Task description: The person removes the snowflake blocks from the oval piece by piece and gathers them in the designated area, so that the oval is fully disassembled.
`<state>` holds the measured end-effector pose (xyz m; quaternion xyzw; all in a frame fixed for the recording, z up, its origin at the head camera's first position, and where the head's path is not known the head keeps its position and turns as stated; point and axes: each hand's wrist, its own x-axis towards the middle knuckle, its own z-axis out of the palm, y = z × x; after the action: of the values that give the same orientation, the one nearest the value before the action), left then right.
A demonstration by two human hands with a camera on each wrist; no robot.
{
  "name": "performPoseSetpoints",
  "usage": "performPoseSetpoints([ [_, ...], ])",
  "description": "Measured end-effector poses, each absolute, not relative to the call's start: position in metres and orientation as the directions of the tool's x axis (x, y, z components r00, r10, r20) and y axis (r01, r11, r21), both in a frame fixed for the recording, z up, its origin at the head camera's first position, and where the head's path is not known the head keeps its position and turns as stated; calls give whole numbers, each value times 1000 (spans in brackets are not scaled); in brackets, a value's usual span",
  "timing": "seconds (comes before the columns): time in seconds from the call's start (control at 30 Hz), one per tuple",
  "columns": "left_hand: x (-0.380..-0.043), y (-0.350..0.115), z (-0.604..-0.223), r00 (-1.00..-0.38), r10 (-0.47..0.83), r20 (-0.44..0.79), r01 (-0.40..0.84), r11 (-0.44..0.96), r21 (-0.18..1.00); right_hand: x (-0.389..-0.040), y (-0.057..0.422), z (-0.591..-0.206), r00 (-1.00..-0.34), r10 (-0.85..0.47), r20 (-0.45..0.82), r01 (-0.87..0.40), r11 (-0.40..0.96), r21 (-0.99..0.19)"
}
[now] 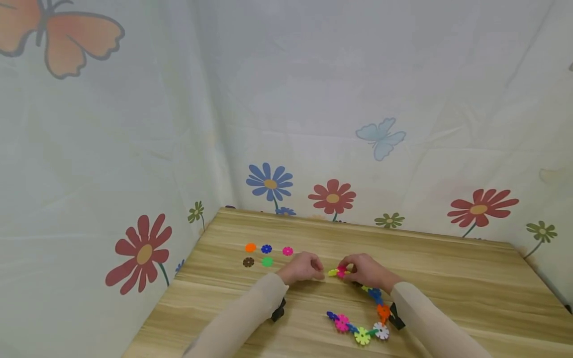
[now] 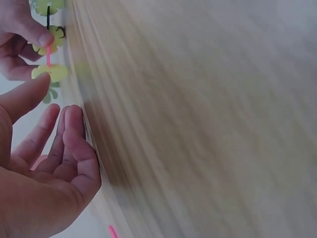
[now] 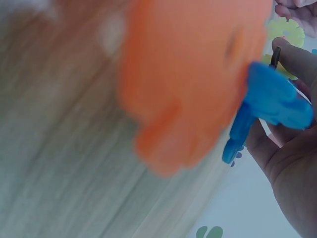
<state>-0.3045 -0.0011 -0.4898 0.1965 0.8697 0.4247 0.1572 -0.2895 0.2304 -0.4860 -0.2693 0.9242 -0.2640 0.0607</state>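
My right hand [image 1: 368, 271] pinches a chain of interlocking flower-shaped plastic discs near its far end. At that end are a pink disc [image 1: 341, 271] and a yellow disc [image 1: 333, 272], the yellow one pointing towards my left hand [image 1: 304, 267]. Nothing is held in the left hand; in the left wrist view its thumb overlaps the yellow disc [image 2: 55, 73] and its other fingers are loosely bent. From the right hand the chain curves towards me through blue, orange [image 1: 383, 312], white and yellow-green discs to a dark blue end piece [image 1: 331, 315]. An orange disc [image 3: 193, 74] looms large in the right wrist view.
Several loose discs lie left of my left hand: orange [image 1: 250, 247], blue [image 1: 266, 248], pink [image 1: 288, 251], brown [image 1: 248, 262] and green [image 1: 267, 261]. The wooden table [image 1: 215, 303] meets hanging cloth [image 1: 286, 124] printed with flowers and butterflies at its back and left.
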Motion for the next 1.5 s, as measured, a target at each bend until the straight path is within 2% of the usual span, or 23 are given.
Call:
performPoseSetpoints([
  [0.3,-303,15,-493,-868,491,-75,237,543,806,-287,228,-483,-836,-547,40,-482,698,-530],
  [0.6,-302,26,-495,-874,485,1,316,567,760,-288,226,-485,-819,-568,76,-520,681,-515],
  [1.5,-299,34,-491,-875,461,145,423,586,692,-291,226,-490,-830,-553,71,-496,674,-548],
])
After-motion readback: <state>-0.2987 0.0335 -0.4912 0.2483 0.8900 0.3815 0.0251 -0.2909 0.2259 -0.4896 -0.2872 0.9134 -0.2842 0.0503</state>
